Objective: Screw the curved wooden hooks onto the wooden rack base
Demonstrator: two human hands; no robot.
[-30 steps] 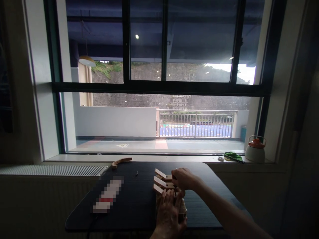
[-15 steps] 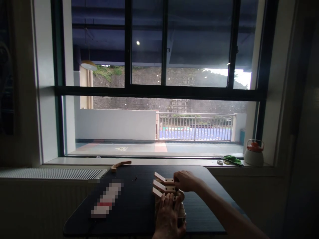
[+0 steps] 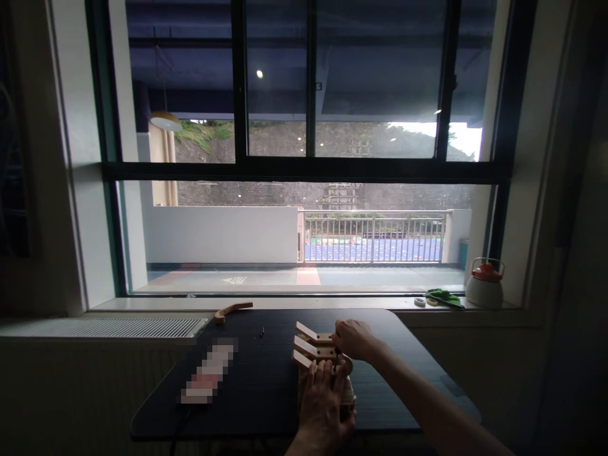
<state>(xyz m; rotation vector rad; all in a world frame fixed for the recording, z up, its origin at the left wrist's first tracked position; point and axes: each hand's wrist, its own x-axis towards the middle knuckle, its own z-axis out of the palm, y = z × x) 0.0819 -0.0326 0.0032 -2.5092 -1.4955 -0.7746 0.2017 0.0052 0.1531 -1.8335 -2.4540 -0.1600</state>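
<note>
Several wooden pieces with pale, angled ends (image 3: 306, 346) lie side by side on the dark table, with dark round spots on their flat parts. They rest on a brownish block-like base (image 3: 349, 396), mostly covered by my hands. My left hand (image 3: 323, 399) holds the near end, its fingers over the wood and its thumb at the right side. Over the right ends of the pieces, my right hand (image 3: 354, 339) is closed in a fist. A thin dark shaft (image 3: 337, 360) points down from it to the wood; the tool's kind is hard to make out.
On the table (image 3: 389, 405) lie a curved wooden piece (image 3: 232, 311), tiny dark bits (image 3: 261, 332) and a blurred-out pale item (image 3: 209, 375) with a cord. The windowsill holds a pot with a red lid (image 3: 485, 288), a green cloth (image 3: 445, 297) and tape rolls (image 3: 420, 302). A radiator (image 3: 109, 326) stands left.
The camera view has shifted slightly. My right fist has changed its angle a little, and the dark shaft under it shows more clearly. My left hand stays on the wood.
</note>
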